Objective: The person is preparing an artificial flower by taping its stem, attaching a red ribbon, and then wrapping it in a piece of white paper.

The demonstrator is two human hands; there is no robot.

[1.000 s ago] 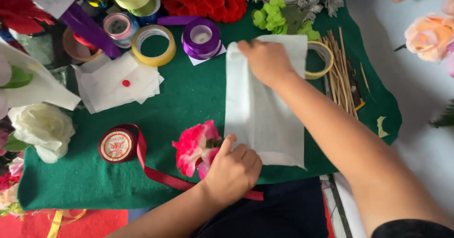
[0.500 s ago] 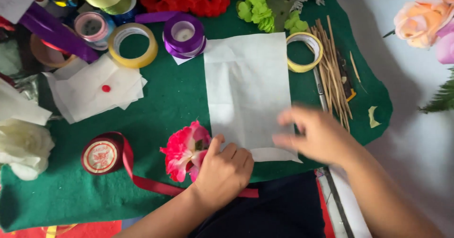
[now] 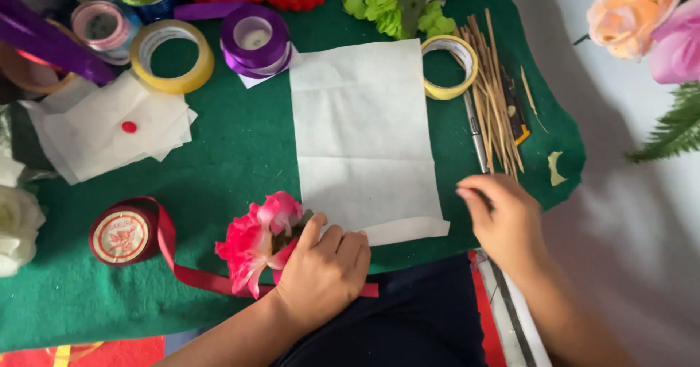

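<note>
Left hand (image 3: 324,268) is curling shut around the pink fabric flower (image 3: 255,239), just below the white rectangular paper sheet (image 3: 364,137). Right hand (image 3: 503,217), fingers loosely apart, is hovering right of it, empty; red ribbon spool (image 3: 122,234) with 1 round label is lying left.

The right hand (image 3: 503,221) has slid off the top of the white paper sheet (image 3: 364,141), down past its lower right corner, and now its fingers (image 3: 474,195) sit by the bundle of wooden sticks (image 3: 492,97)

Bright, even daylight; soft shadows fall near the right hand (image 3: 507,221), which is slightly motion-blurred; far edges soften.
</note>
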